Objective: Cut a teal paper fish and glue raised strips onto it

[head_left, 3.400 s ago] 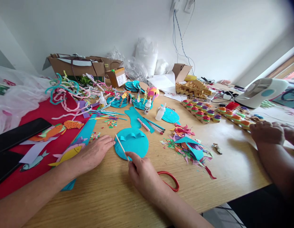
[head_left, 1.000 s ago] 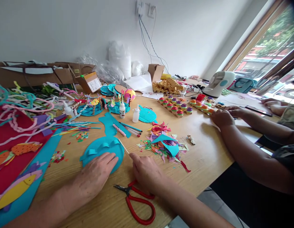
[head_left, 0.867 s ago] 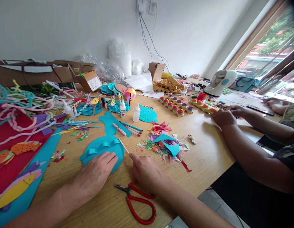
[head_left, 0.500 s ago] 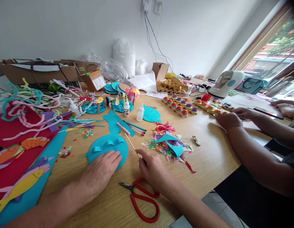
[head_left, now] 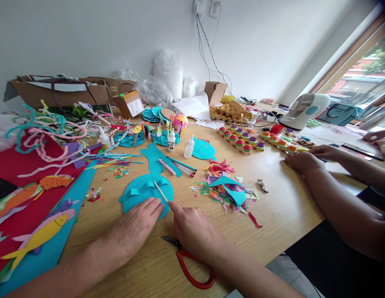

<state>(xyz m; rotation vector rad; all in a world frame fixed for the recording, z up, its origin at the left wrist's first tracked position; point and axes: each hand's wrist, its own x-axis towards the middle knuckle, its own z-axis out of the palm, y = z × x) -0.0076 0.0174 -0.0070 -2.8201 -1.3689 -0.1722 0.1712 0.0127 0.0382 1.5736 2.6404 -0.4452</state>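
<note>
My left hand (head_left: 142, 219) lies with fingers stretched over the lower part of a round blue paper disc (head_left: 134, 200). Curled blue strips (head_left: 145, 188) stand up in a wavy row across the disc. In my right hand (head_left: 192, 227) a thin wooden stick (head_left: 161, 191) is pinched, its far tip at the right end of that row; whether the tip touches I cannot tell. Red-handled scissors (head_left: 192, 273) lie under my right wrist, partly hidden by it. Beyond the disc rest blue paper scraps (head_left: 153, 157), a twisted pink stick (head_left: 166, 167) and several pencils (head_left: 181, 165).
Paper scraps (head_left: 226, 188) are heaped to the right. Glue bottles (head_left: 189, 148) stand behind the disc. Paper fish (head_left: 39, 238) lie on coloured sheets at left. Egg-carton pieces (head_left: 240, 140) sit further back. Another person's hand (head_left: 304, 161) rests at the right of the table.
My right hand has moved left, bringing the stick's tip from beside the disc to over its curled strips. It now covers more of the scissors. The view has shifted slightly.
</note>
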